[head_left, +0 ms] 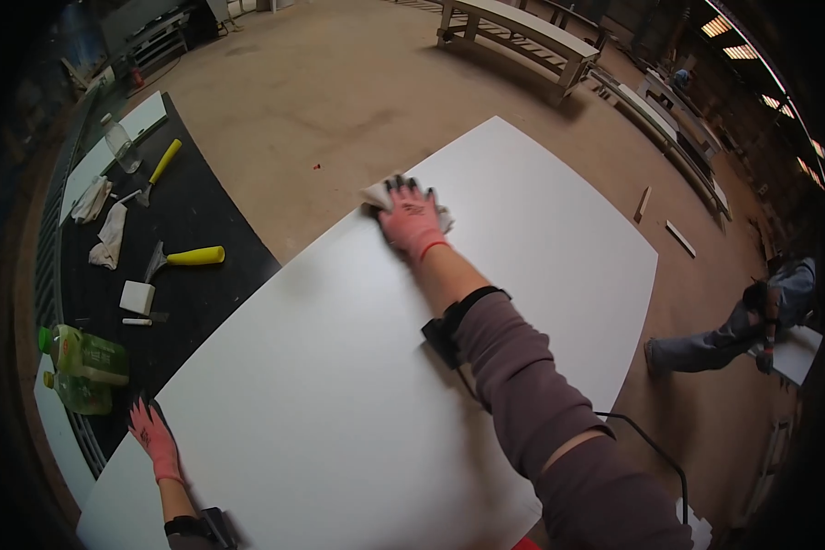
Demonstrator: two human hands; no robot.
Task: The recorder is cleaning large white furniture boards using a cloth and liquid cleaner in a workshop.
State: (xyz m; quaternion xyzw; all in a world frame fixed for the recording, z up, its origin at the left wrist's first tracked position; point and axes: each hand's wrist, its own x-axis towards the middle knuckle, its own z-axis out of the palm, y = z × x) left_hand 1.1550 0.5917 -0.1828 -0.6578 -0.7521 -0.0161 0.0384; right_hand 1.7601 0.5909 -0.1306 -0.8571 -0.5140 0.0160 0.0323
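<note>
so nearest the camera, the left hand [154,438] in a pink glove sits at the near left edge of the big white board [385,367], fingers spread and flat on the edge, not gripping anything as far as i can see. the board itself takes up most of the middle, lying flat, and everything else is easiest to place off it.

just left of the board's near corner, on the black counter [202,229], two green-tinted plastic bottles [87,367] lie on their sides, right beside the left hand. a bit further along the counter from the board there's a small white block [137,297], then a scraper with a yellow handle [185,258], some crumpled white rags [108,236], a second yellow-handled tool [159,169] and a clear bottle [120,144] standing up.

out at the board's far left edge, the right hand [411,220], also in a pink glove, is pressed palm down with fingers spread on a white cloth [378,194], which lies on the board right at that edge. the hand is flat on it rather than closed around it.

off the board's right side, another person [742,325] is down on the dusty floor [357,82] by a smaller white panel [797,353]. past the board's far corner stands a long pale bench [513,32].
</note>
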